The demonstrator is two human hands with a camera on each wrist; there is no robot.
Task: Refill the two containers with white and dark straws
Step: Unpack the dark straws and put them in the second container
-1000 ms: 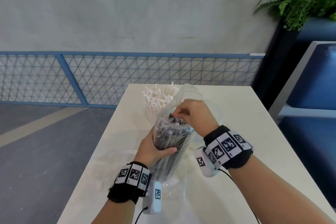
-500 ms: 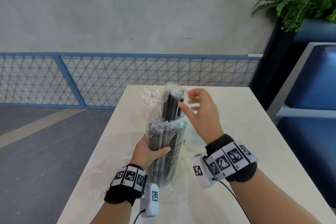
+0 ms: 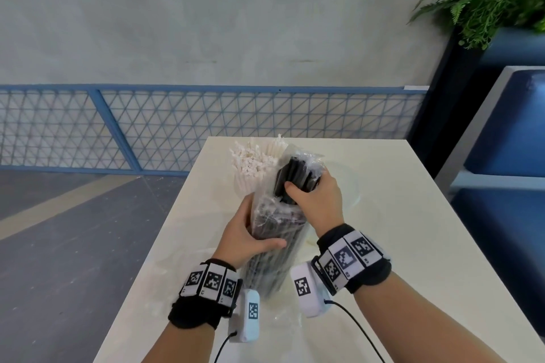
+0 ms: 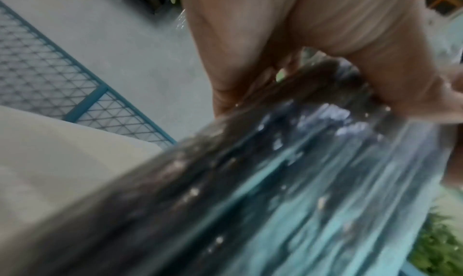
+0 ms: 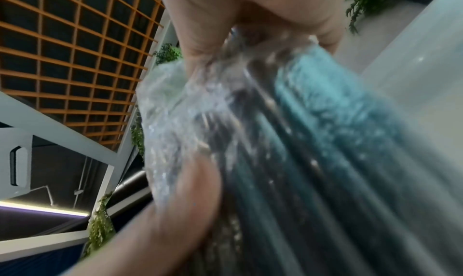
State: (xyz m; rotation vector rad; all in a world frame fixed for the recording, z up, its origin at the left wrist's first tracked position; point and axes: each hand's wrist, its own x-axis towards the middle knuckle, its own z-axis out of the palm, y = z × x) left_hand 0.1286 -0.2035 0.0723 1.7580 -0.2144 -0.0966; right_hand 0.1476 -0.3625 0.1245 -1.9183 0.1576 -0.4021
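A clear plastic bag of dark straws (image 3: 274, 247) stands upright on the cream table (image 3: 398, 230). My left hand (image 3: 250, 233) grips the bag round its middle, thumb across the front. A bunch of dark straws (image 3: 295, 171) sticks up out of the bag's open top, and my right hand (image 3: 308, 187) grips that bunch. White straws (image 3: 256, 160) fill a container just behind and left of the bag. A clear container (image 3: 352, 186) stands behind my right hand, mostly hidden. Both wrist views show blurred plastic over dark straws (image 4: 275, 181) (image 5: 313, 161).
The table's far edge meets a blue mesh railing (image 3: 177, 121). A dark planter with ferns (image 3: 486, 3) and a blue bench (image 3: 507, 138) stand to the right. Loose clear plastic (image 3: 286, 318) lies on the table by my wrists.
One second ago my right hand pinched at the bag's mouth. It then opened beside the raised dark straws, and now it has closed round that bunch. The left hand kept its hold.
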